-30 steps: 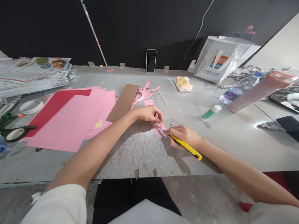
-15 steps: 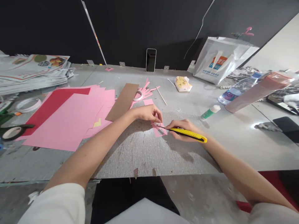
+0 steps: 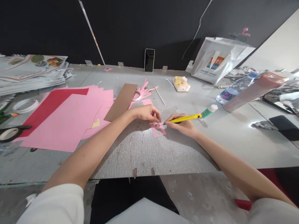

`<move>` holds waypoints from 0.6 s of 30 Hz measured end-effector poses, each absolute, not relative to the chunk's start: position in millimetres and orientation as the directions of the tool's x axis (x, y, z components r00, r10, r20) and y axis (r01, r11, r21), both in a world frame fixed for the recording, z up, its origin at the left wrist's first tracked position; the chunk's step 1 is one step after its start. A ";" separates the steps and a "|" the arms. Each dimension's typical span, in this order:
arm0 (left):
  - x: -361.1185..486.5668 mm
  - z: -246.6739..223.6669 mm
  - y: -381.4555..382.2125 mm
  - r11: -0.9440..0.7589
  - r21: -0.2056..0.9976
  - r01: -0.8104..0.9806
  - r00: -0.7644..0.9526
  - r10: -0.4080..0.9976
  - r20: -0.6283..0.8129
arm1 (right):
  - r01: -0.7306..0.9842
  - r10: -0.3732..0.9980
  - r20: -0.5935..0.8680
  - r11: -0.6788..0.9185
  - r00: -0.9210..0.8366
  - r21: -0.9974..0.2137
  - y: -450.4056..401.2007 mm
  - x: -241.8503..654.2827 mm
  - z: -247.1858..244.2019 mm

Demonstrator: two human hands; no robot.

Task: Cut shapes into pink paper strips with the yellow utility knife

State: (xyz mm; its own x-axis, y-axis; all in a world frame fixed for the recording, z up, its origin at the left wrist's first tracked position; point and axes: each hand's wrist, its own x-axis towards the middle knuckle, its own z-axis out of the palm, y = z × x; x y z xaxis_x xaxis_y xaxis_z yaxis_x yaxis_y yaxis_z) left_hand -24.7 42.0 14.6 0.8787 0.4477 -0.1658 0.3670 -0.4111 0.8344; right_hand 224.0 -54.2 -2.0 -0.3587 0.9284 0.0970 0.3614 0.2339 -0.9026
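Pink paper strip [image 3: 154, 132] on the worktop [image 3: 130, 146], centre, running from the far side of the left hand [image 3: 148, 113] to just left of the right hand [image 3: 183, 124]. Near end already has an opening, grey showing through. Small white piece [image 3: 155, 124] on the strip under the left fingertips; knife blade beside it, so a second cut looks under way (my reading). Paper around the white piece seems attached, that part unfinished; whether more openings are wanted, cannot tell.

Right grip closed round the yellow cutter knife [image 3: 185, 118]. Left fingertips bunched, bearing down at the white piece; pinching or only pressing, cannot tell.

Around: brown card [image 3: 121, 102] to the left, tape roll [image 3: 136, 95] by its right edge, fanned pink strips [image 3: 146, 90] and a thin stick [image 3: 160, 95] farther off. Pink sheets [image 3: 60, 121] spread left. In the way: left hand covers the strip's middle; glue stick [image 3: 209, 110] right by the knife's butt end, touching or not unclear.
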 end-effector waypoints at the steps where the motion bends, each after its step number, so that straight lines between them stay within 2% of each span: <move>1: -24.7 15.4 41.5 -0.407 0.836 0.367 0.878 0.449 -0.167 | 0.362 0.929 0.087 0.225 -0.360 -0.905 -52.8 225.2 -2.6; 12: -25.6 12.9 43.0 -0.386 0.852 0.354 0.884 0.437 -0.169 | 0.315 0.922 0.024 0.157 -0.388 -0.936 -43.9 232.6 -10.7; 18: -26.0 7.3 45.2 -0.385 0.856 0.344 0.883 0.442 -0.156 | 0.208 0.937 0.003 0.081 -0.349 -0.975 -38.6 237.7 -24.7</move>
State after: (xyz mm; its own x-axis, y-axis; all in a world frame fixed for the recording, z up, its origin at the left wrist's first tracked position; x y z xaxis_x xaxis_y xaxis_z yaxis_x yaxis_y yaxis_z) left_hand -26.0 45.2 7.3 0.8831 0.4425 -0.1559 0.3442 -0.3851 0.8563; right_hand 237.7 -38.6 -24.7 -0.3487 0.9372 0.0033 0.2075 0.0807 -0.9749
